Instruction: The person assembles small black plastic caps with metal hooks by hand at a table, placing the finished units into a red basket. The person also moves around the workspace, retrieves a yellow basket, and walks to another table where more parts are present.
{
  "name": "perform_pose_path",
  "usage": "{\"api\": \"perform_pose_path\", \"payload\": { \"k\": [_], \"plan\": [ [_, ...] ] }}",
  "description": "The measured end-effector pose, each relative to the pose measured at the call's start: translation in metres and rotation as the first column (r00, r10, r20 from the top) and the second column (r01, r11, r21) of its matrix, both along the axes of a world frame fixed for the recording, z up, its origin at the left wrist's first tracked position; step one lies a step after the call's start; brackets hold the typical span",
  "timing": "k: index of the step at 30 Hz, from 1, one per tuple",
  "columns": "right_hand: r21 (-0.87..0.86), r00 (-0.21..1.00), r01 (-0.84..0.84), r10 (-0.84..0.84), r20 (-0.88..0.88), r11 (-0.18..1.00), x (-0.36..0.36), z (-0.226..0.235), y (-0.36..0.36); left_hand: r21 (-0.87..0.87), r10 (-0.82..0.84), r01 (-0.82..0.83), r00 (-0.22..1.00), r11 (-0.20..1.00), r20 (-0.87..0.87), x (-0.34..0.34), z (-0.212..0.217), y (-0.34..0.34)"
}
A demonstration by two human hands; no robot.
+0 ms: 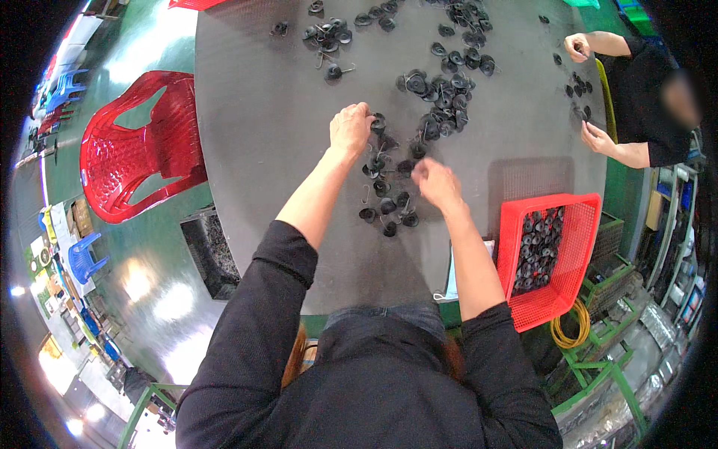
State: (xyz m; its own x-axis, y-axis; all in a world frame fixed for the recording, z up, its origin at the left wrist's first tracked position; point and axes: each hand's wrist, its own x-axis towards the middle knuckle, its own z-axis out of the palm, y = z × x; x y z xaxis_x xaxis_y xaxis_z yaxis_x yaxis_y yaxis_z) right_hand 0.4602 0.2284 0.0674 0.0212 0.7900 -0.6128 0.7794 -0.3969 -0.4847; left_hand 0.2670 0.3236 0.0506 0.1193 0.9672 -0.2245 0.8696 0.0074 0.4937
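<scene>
Black round pieces with bent wire hooks, like suction cup hooks, lie in a loose group (387, 205) on the grey table (269, 165) in front of me. My left hand (350, 130) is closed at the far end of this group, its fingertips pinched at a black suction cup hook (378, 121). On the group's right side hovers my right hand (440, 184), its fingers curled and smeared by motion, close to another black hook piece (406, 167). Whether it holds anything is unclear. A denser pile (445, 97) of the same pieces lies beyond my hands.
A red basket (547, 314) of black pieces stands at the right front edge. Further piles (327, 35) lie at the far side. Across the right edge, a co-worker's hands (597, 139) handle similar pieces. A red chair (142, 146) and black bin (212, 254) stand left.
</scene>
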Motion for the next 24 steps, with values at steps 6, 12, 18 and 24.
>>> {"api": "perform_pose_path", "payload": {
  "k": [6, 12, 18, 24],
  "plan": [
    [0.377, 0.951, 0.096, -0.196, 0.238, 0.921, -0.001, -0.011, 0.058, 0.434, -0.159, 0.068, 0.971, 0.898, 0.176, -0.006, 0.043, -0.016],
    [0.424, 0.921, 0.386, -0.319, -0.222, 0.820, -0.007, 0.001, 0.050, 0.211, 0.050, -0.205, 0.821, 0.956, 0.569, -0.031, 0.038, -0.039],
    [0.453, 0.984, 0.171, -0.126, -0.127, 0.875, -0.021, 0.007, 0.004, -0.558, 0.564, -0.117, 0.024, 0.821, 0.825, -0.037, 0.008, -0.065],
    [0.558, 0.951, -0.308, 0.242, 0.191, 0.770, -0.050, -0.004, 0.022, -0.602, 0.601, 0.056, -0.182, 0.797, 0.779, -0.042, 0.028, -0.073]
  ]
}}
